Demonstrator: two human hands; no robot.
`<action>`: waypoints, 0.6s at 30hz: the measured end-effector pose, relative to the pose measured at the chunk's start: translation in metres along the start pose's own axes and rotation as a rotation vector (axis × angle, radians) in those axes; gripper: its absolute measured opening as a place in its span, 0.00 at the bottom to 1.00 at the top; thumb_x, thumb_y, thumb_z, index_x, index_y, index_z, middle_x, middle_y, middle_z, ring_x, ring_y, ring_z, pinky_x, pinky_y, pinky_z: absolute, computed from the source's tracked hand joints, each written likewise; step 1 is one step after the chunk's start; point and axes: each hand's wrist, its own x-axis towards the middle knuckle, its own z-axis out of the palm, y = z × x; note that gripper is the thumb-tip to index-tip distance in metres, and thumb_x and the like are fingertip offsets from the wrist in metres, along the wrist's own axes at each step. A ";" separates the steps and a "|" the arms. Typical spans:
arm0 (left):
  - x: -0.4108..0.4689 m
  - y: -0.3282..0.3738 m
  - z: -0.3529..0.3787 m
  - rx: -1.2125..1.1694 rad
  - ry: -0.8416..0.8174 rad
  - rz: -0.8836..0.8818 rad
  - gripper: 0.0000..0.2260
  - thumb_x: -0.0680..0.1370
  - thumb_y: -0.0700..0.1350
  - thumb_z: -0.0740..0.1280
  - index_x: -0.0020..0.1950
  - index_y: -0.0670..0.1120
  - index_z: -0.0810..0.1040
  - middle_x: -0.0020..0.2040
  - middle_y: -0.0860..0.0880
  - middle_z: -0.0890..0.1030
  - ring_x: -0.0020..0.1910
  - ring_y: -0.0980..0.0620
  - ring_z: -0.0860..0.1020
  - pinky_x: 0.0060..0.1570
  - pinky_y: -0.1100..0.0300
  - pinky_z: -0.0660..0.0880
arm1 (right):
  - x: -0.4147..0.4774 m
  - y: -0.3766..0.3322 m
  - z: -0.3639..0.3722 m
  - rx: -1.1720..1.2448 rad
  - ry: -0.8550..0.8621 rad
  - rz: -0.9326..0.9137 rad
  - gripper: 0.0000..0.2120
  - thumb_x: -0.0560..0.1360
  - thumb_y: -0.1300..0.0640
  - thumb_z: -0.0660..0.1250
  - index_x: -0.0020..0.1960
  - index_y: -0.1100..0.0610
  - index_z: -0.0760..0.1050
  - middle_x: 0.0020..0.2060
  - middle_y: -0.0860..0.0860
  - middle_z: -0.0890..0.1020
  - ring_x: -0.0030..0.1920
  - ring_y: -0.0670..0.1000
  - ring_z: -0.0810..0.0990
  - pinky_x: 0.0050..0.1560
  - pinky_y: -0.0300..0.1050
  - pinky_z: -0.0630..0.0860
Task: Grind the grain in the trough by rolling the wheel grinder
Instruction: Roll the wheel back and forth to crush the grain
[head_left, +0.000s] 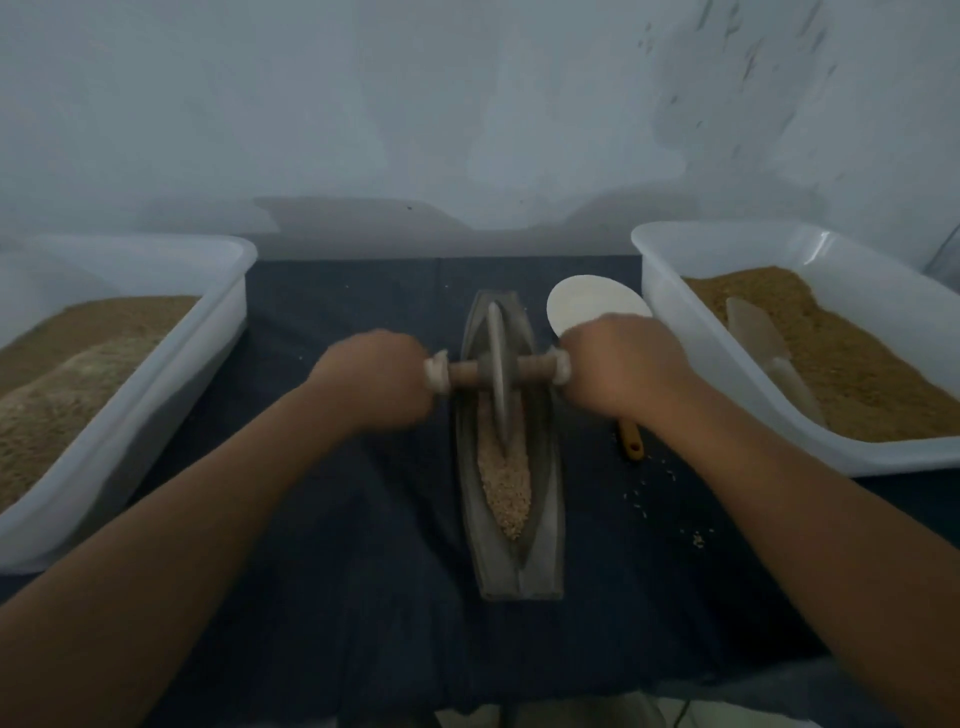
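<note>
the wheel grinder (497, 371) stands upright in the trough (546, 519), its disc edge in the grain (506, 493); the left hand (376, 376) and right hand (618, 364) each clench one end of its axle, fingers curled round, the disc between them

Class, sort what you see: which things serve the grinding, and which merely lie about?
In use: left hand, right hand, wheel grinder, trough, grain.
Lying idle: left tub, right tub, white dish, scoop, yellow-handled tool.
</note>
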 end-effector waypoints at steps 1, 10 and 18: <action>0.011 0.001 -0.003 0.010 0.071 -0.042 0.11 0.72 0.56 0.67 0.36 0.49 0.74 0.36 0.52 0.77 0.37 0.46 0.79 0.39 0.55 0.77 | 0.012 0.000 0.001 -0.007 0.060 0.030 0.10 0.79 0.48 0.66 0.42 0.50 0.79 0.39 0.48 0.81 0.41 0.52 0.81 0.42 0.49 0.77; -0.034 0.003 0.007 0.029 0.068 0.060 0.09 0.69 0.55 0.66 0.34 0.52 0.72 0.33 0.54 0.76 0.32 0.52 0.75 0.32 0.59 0.71 | -0.023 0.001 -0.003 0.056 -0.118 -0.012 0.12 0.76 0.45 0.67 0.36 0.47 0.75 0.35 0.46 0.78 0.36 0.47 0.77 0.33 0.43 0.67; 0.010 0.008 -0.012 0.085 0.115 -0.001 0.11 0.72 0.56 0.66 0.36 0.50 0.73 0.35 0.53 0.75 0.35 0.47 0.76 0.37 0.56 0.73 | 0.000 0.003 0.014 0.030 0.089 0.066 0.12 0.77 0.45 0.64 0.37 0.48 0.75 0.32 0.47 0.78 0.33 0.51 0.78 0.36 0.47 0.77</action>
